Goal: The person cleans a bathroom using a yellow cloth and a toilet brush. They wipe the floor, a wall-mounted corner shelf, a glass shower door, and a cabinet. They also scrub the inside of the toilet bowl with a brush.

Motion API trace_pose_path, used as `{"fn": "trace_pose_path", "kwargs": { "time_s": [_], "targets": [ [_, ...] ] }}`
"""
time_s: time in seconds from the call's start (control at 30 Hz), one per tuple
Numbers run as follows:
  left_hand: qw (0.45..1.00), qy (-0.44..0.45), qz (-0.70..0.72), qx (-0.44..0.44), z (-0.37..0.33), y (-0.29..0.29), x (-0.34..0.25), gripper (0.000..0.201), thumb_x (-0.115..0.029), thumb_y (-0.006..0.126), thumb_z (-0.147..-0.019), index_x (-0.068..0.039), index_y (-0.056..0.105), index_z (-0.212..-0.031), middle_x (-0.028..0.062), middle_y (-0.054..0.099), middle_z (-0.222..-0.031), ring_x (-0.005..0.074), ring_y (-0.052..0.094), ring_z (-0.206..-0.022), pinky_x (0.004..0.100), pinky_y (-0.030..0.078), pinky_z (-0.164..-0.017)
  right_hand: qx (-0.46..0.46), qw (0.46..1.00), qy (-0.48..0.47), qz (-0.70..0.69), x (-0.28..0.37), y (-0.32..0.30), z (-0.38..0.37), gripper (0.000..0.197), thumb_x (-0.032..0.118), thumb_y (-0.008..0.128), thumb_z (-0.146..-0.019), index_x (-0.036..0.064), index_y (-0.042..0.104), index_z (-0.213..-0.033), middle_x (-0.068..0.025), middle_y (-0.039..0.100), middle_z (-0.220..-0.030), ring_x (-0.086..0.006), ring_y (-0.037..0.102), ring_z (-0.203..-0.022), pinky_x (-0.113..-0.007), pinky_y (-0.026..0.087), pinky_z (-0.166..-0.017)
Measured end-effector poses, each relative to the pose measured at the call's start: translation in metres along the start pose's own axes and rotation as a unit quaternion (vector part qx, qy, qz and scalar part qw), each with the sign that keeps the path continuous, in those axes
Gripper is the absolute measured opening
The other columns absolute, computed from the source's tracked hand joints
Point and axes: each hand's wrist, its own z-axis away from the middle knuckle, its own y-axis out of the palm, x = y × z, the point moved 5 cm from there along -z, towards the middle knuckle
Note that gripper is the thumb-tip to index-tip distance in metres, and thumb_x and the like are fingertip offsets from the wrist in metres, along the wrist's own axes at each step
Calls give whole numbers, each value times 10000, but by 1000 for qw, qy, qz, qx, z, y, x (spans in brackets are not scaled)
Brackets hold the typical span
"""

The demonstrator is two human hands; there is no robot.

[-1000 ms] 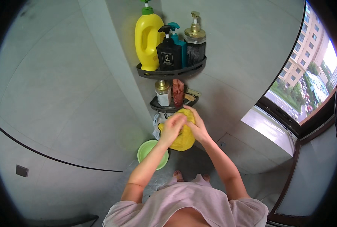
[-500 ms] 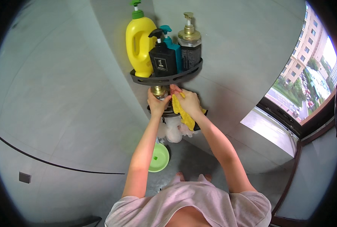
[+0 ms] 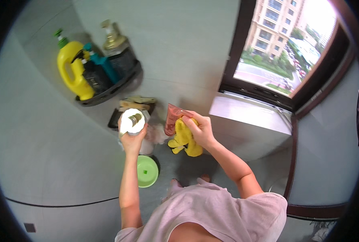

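My left hand (image 3: 132, 141) is wrapped round a pump bottle (image 3: 133, 122) with a bright white top and a gold-coloured pump, held in front of the lower corner shelf (image 3: 114, 119). In my right hand (image 3: 202, 131) are a pink squeeze tube (image 3: 172, 117) and a yellow cloth (image 3: 186, 137) with dark edges, the cloth hanging below the fingers. Behind the bottle, some beige items (image 3: 139, 101) rest on the lower shelf; they are blurred and partly hidden. Pale bath puffs (image 3: 157, 135) hang beneath it.
An upper corner shelf (image 3: 111, 92) carries a yellow bottle (image 3: 75, 74), a black pump bottle (image 3: 96, 78), a teal one (image 3: 105, 66) and a gold-topped one (image 3: 121, 52). A green basin (image 3: 147, 177) sits on the floor. To the right is a window with a white sill (image 3: 250, 113).
Both hands have come away from the lower shelf, the left bringing the pump bottle out, the right moving rightward with tube and cloth. The view has turned right, showing more window.
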Motion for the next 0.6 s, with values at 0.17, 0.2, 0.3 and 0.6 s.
{"fn": "trace_pose_path", "kwargs": {
  "time_s": [0.17, 0.2, 0.3, 0.6],
  "targets": [
    [969, 11, 146, 201, 25, 124, -114, 692, -60, 848, -687, -28, 510, -1290, 79, 613, -1211, 185, 587, -1130, 330, 481, -980, -119, 990, 69, 33, 13, -135, 22, 225, 134, 590, -960, 5, 687, -1117, -18, 691, -860, -65, 594, -807, -243, 503, -725],
    [963, 41, 127, 232, 28, 152, -127, 704, -81, 849, -691, -33, 504, -1302, 86, 613, -1220, 188, 589, -1135, 338, 480, -984, -150, 985, 74, 45, 7, -165, 25, 234, 155, 596, -967, 11, 692, -1123, -9, 686, -874, -64, 593, -829, -237, 499, -737],
    [957, 20, 119, 264, 38, 240, -138, 701, -134, 851, -692, -53, 512, -1300, 106, 613, -1228, 217, 596, -1148, 357, 474, -987, -217, 970, 75, 76, 5, -234, 18, 241, 179, 605, -964, -1, 703, -1092, -11, 686, -859, -63, 579, -789, -234, 476, -699],
    [970, 18, 91, 226, 41, 394, -92, 712, -213, 880, -627, -49, 523, -1221, 150, 624, -1149, 327, 605, -1097, 403, 489, -937, -263, 953, 109, 104, -81, -326, 20, 259, 181, 622, -947, -23, 693, -1090, -52, 709, -896, -94, 596, -829, -262, 478, -764]
  ]
}}
